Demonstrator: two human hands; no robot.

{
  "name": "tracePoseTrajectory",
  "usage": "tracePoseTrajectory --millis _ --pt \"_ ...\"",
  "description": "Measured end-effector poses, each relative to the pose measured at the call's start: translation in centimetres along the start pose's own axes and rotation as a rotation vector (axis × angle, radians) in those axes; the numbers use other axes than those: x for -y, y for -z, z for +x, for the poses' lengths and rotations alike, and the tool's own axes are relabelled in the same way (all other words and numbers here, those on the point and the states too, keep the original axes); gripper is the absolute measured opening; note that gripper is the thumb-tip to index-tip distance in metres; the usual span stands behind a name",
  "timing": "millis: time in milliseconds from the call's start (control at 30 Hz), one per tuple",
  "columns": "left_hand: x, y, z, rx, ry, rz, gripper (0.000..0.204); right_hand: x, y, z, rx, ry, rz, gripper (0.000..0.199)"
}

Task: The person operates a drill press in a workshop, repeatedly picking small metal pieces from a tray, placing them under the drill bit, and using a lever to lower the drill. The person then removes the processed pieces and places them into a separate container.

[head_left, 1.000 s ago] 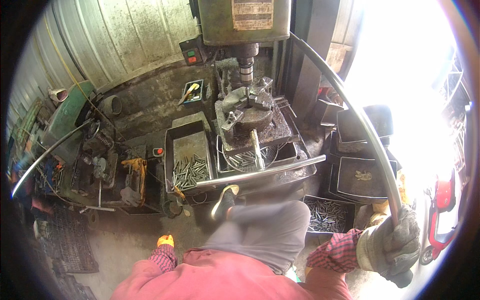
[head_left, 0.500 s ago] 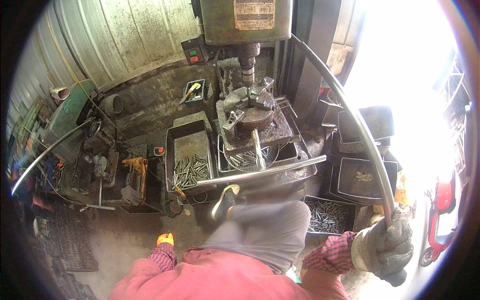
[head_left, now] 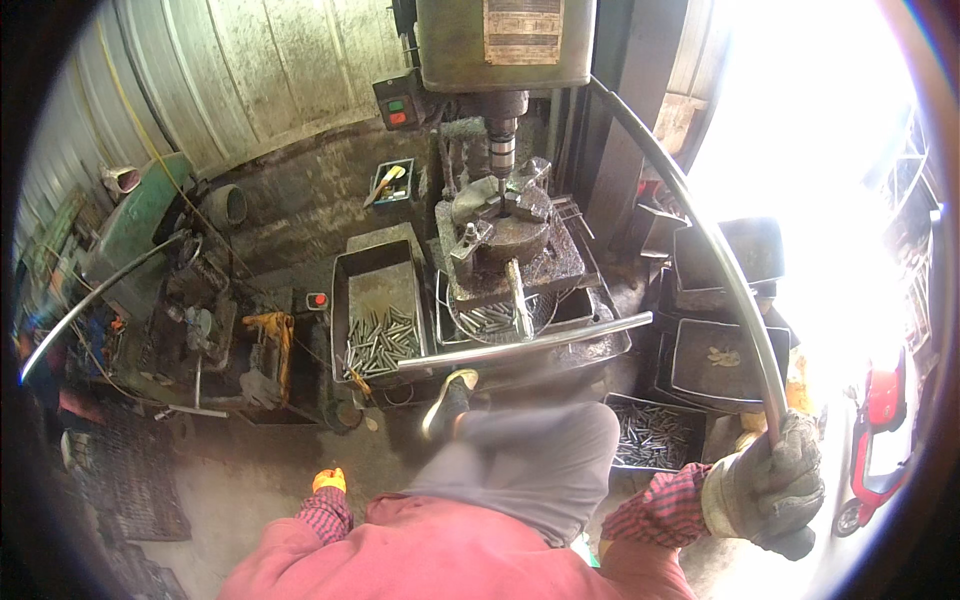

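Observation:
My right hand (head_left: 775, 490), in a thick grey work glove, is wrapped around the lower end of a long curved metal lever (head_left: 722, 250) on the drill press (head_left: 505, 45). Under the press head, the chuck (head_left: 502, 145) holds a drill bit (head_left: 503, 195) pointing down into a round clamping fixture (head_left: 508, 235) on the oily machine table. Whether the tip touches a workpiece is too small to tell. My left hand (head_left: 329, 481), in an orange glove, hangs low at my left, away from the machine. Its fingers look curled in, and anything inside them is hidden.
A metal tray of short metal pins (head_left: 382, 340) stands left of the fixture, with a shiny bar (head_left: 525, 340) across the front. Another bin of pins (head_left: 655, 435) sits by my right leg. Stacked trays (head_left: 728, 358) rise at right. A second machine (head_left: 205, 330) is at left.
The whole view has shifted slightly. My right hand keeps its grip on the lever, and my left hand stays low at my side.

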State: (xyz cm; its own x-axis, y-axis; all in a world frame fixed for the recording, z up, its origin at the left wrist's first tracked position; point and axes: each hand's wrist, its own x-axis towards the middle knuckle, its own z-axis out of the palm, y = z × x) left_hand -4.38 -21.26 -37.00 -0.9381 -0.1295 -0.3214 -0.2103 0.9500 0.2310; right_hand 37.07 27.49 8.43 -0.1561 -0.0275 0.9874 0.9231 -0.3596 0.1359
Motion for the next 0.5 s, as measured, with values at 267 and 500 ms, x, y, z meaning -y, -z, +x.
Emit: tracePoseTrajectory --millis 267,500 --pt "-0.1 -0.7 -0.1 0.037 -0.014 0.048 0.036 -0.6 0.2 2.3 0.025 0.057 -0.193 0.043" --pt "-0.1 -0.8 -0.1 0.020 -0.053 0.023 0.036 -1.0 0.0 2.5 0.075 0.046 -0.213 0.044"
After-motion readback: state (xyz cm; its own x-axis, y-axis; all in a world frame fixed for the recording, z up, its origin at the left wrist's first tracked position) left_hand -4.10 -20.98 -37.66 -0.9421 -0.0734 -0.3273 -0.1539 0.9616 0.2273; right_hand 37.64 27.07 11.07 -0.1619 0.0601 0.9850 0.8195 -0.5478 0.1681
